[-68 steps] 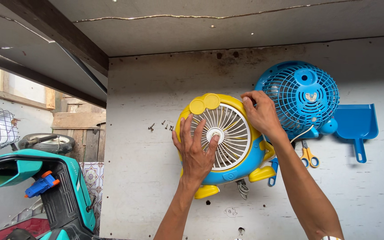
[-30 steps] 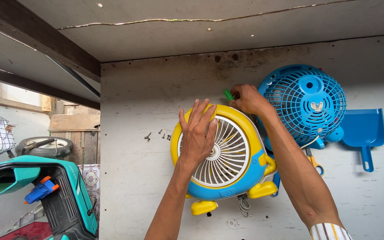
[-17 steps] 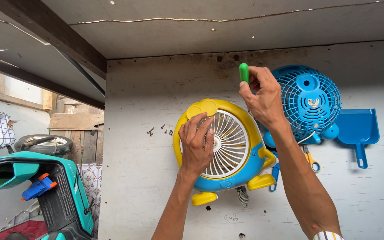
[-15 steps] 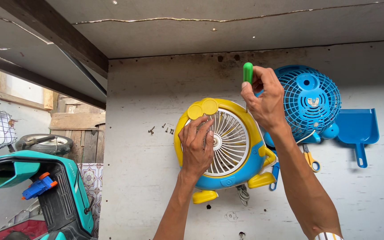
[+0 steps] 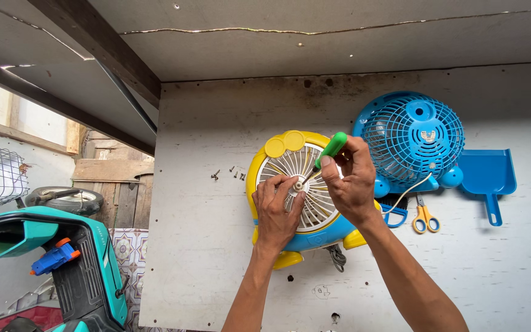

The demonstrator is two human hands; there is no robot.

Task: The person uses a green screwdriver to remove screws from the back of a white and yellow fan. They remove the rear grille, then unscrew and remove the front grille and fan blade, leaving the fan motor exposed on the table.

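The right hand (image 5: pixel 350 184) is gripping a green-handled screwdriver (image 5: pixel 330 149), its tip at the hub of the yellow-and-blue plastic fan (image 5: pixel 314 212). The left hand (image 5: pixel 276 212) is pressing open against the white grille (image 5: pixel 290 161).

**Even daylight, sharp centre, bent edges**

Soft, bright daylight fills the scene, coming from the open side at the left. The pale worktop (image 5: pixel 216 258) is evenly lit, without glare. Shadows are faint and short: a thin one hugs the yellow fan (image 5: pixel 305 184) at its lower edge, another sits under the blue dustpan (image 5: pixel 483 175) near the worktop's right edge. Focus is crisp across the middle; no motion blur shows. Straight beams bow at the upper left corner, a wide-lens distortion.
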